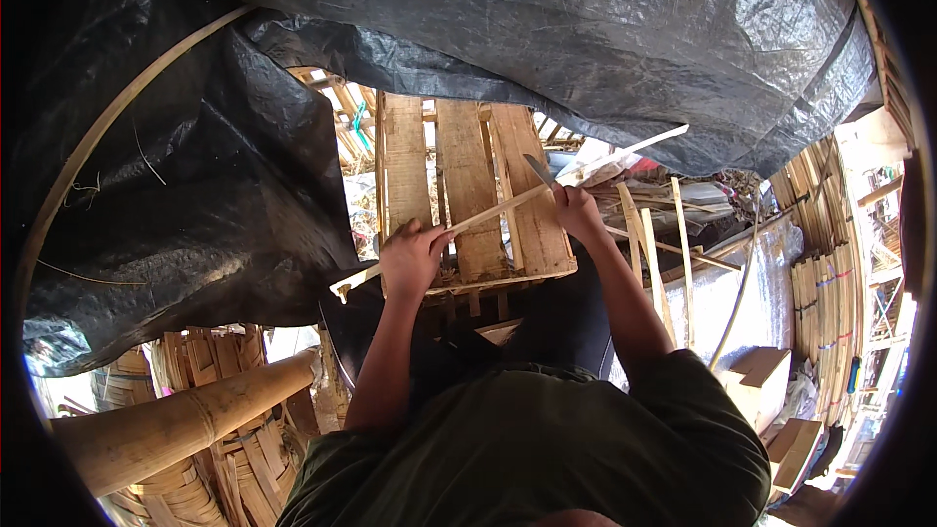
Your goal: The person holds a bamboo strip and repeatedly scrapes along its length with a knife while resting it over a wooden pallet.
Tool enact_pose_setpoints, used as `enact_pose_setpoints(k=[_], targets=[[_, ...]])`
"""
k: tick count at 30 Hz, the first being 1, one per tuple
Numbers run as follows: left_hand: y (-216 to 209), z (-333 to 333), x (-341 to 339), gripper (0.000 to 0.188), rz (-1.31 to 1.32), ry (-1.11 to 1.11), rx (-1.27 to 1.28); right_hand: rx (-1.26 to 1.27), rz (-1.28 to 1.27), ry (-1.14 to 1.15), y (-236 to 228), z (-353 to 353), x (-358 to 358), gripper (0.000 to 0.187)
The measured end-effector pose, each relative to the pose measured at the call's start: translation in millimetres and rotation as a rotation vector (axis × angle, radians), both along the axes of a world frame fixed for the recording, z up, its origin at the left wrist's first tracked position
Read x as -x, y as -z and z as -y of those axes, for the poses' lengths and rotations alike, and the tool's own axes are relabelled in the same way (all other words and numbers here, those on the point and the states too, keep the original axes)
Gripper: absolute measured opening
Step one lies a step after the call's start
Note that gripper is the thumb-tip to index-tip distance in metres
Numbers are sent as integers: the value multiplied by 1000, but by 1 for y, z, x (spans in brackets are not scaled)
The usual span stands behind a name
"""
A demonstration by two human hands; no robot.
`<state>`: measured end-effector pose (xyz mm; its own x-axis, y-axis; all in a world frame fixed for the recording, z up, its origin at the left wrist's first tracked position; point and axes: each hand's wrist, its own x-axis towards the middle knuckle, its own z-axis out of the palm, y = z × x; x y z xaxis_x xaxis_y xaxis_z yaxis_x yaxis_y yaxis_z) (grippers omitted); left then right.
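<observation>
My left hand (412, 256) is closed around a long pale bamboo strip (498, 210). The strip slants across in front of me, its near end low on the left and its far end high on the right. In my right hand (578, 213) is a knife (538, 170), blade pointing up and left, crossing close to the strip. Whether the blade touches the strip, I cannot tell. Both hands are over a slatted wooden bench (408, 156) in front of my lap. The knife's handle is hidden in my fingers.
Black plastic sheeting (586, 20) hangs low ahead and on the left (195, 234). Upright bamboo strips (682, 254) stand right of my right arm. A thick bamboo pole (195, 420) juts in at lower left. Bundled slats (825, 322) and a cardboard box (759, 381) are at right.
</observation>
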<state>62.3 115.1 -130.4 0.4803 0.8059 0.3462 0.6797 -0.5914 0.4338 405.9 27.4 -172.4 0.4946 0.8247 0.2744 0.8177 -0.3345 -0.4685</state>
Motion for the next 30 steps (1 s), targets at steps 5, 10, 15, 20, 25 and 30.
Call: enact_pose_setpoints(k=[5,10,15,20,25,30], targets=[[-3,0,-3,19,-15,-12,78,82,98,186,11,2,-6,39],[-6,1,-5,22,-43,-12,87,90,-5,334,15,3,-11,41],[-9,3,-4,23,-13,-17,23,118,-103,253,-3,15,-31,38],[-7,5,-10,23,-16,1,5,151,-213,-43,1,7,-3,36],[-8,6,-9,24,-50,-22,34,117,-275,-54,-5,-2,6,39],[-9,6,-11,23,-45,-13,-20,207,-92,155,-7,-10,9,47]])
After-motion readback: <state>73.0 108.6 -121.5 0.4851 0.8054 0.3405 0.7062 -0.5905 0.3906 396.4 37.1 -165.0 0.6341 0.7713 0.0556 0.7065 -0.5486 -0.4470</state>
